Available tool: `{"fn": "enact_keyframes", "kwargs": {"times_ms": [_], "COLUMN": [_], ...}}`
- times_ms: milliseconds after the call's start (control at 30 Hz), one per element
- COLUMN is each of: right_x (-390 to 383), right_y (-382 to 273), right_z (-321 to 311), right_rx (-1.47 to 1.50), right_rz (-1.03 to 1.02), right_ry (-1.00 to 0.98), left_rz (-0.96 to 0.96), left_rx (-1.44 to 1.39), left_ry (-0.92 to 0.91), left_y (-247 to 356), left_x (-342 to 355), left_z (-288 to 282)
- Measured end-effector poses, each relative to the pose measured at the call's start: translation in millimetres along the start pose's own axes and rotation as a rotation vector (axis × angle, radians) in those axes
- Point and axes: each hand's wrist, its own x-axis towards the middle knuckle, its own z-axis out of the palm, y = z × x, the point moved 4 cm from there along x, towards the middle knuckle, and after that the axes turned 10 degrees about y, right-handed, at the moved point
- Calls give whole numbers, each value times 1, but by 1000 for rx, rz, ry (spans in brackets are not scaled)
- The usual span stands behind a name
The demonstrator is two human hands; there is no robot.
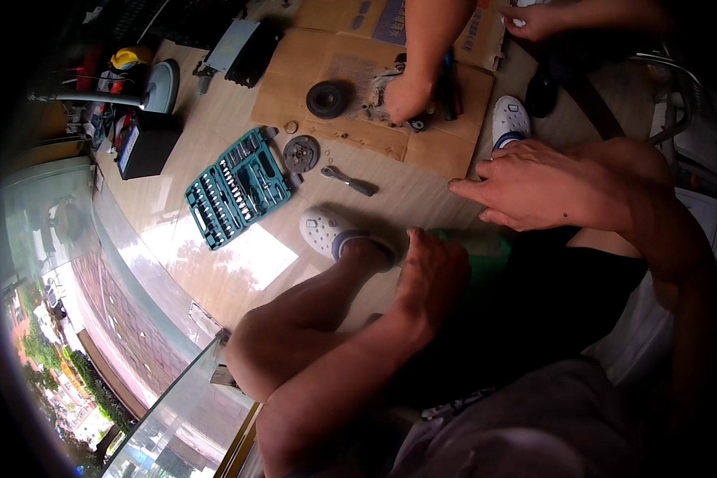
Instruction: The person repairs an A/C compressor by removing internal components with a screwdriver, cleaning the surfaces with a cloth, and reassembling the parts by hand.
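My left hand (436, 275) hovers over my lap, a finger stretched out and the others partly hidden; I see nothing in it. To its right, my right hand (546, 185) is held above my knee, fingers apart and empty, the index finger reaching left. On the floor ahead lies a ratchet wrench (348, 182), beside a round grey metal disc (301, 154). A teal socket set case (239, 187) lies open to the left. Beyond, another person's hand (406, 97) rests on a metal mechanical part (378, 94), on flattened cardboard (358, 135).
A black rubber-like wheel (327, 99) sits on the cardboard. Black-and-red handled tools (448, 88) lie right of the metal part. A black box (147, 145) and a round-based stand (161, 86) are at far left. Another person's second hand (538, 21) shows at top right. Glass panels (175, 422) border the lower left.
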Motion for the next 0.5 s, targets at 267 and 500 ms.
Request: {"fn": "enact_keyframes", "kwargs": {"times_ms": [267, 500], "right_x": [-3, -16], "right_y": [4, 3], "right_z": [2, -16], "right_rx": [9, 37], "right_rz": [32, -31], "right_ry": [43, 230], "left_rz": [-118, 1], "left_rx": [-106, 113], "left_ry": [-74, 97], "left_y": [-22, 6], "left_x": [-5, -7], "left_z": [-6, 3]}}
